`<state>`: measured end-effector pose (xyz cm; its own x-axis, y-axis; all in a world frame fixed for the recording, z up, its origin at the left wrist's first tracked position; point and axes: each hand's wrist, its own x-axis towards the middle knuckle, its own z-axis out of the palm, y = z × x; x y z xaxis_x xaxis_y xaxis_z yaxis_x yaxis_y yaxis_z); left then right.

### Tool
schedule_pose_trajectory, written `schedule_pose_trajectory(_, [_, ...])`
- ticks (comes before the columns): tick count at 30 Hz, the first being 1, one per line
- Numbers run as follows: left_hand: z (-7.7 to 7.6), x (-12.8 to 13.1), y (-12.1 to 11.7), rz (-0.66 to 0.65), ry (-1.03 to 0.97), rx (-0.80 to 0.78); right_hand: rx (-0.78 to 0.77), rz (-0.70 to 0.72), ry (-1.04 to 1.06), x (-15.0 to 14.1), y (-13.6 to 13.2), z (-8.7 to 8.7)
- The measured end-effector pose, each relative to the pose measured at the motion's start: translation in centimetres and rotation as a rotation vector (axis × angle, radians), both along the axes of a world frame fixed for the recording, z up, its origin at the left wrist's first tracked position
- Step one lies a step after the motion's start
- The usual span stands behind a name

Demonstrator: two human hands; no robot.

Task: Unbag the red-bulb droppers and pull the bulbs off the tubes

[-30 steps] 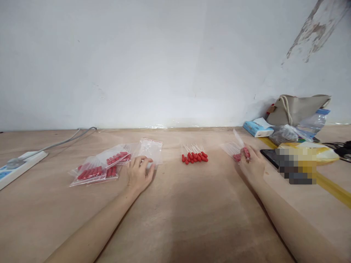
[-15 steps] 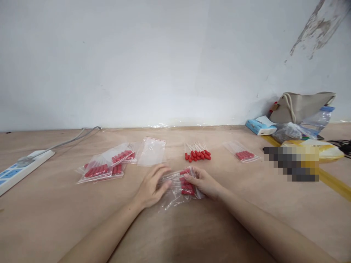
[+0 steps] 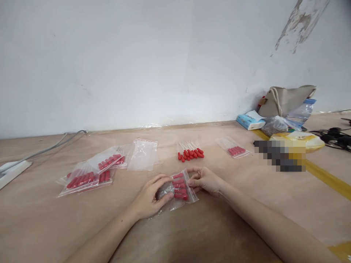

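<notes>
Between my two hands a clear zip bag (image 3: 180, 187) lies almost flat, holding several red-tipped sticks with their red ends toward the zip strip on the right. My left hand (image 3: 153, 196) curves over the bag's left part, its thumb and fingers on the plastic; it hides much of the thin stick ends. At the zip edge, my right hand (image 3: 206, 181) pinches the plastic between thumb and bent fingers. Beyond my hands sits a loose bunch of red-tipped sticks (image 3: 191, 153), white stems pointing toward the wall.
Several filled zip bags (image 3: 87, 179) overlap on the left. Beside them lie unfilled clear bags (image 3: 142, 155); another filled bag (image 3: 234, 148) is at the right. Farther right are a tissue pack (image 3: 251, 120), a beige bag (image 3: 290, 102) and a bottle. A power strip (image 3: 15, 173) stands far left.
The view has turned slightly right, so things appear farther left. My right thumb has shifted from the red tips to the zip edge. My left fingers have come down on the bag.
</notes>
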<state>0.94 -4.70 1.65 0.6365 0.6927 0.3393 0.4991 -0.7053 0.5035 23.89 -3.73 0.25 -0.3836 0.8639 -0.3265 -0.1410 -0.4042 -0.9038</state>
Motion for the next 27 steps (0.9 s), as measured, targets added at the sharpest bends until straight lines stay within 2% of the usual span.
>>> schedule_pose_trajectory(6, [-0.4,1.5,0.2,0.035,-0.112,0.052,0.120,-0.033,-0.003,-1.0,-0.1,-0.2])
schedule_pose_trajectory(12, [-0.8,1.4,0.5,-0.089,-0.034,0.355,0.203,0.003,-0.023,-2.6,-0.4,-0.8])
schedule_pose_trajectory(16, [-0.5,1.4,0.8,-0.146,-0.024,0.478,0.232,0.029,-0.005,-2.7,-0.5,-1.2])
schedule_pose_trajectory(20, [-0.3,1.6,0.8,-0.170,-0.030,0.520,0.247,0.111,0.057,-2.4,-0.4,-1.4])
schedule_pose_trajectory(24, [-0.2,1.5,0.7,-0.157,0.005,0.484,0.251,0.163,0.077,-2.3,-0.4,-1.3])
schedule_pose_trajectory(27, [-0.4,1.3,0.8,-0.118,0.028,0.412,0.371,0.141,0.046,-2.2,-1.0,-1.1])
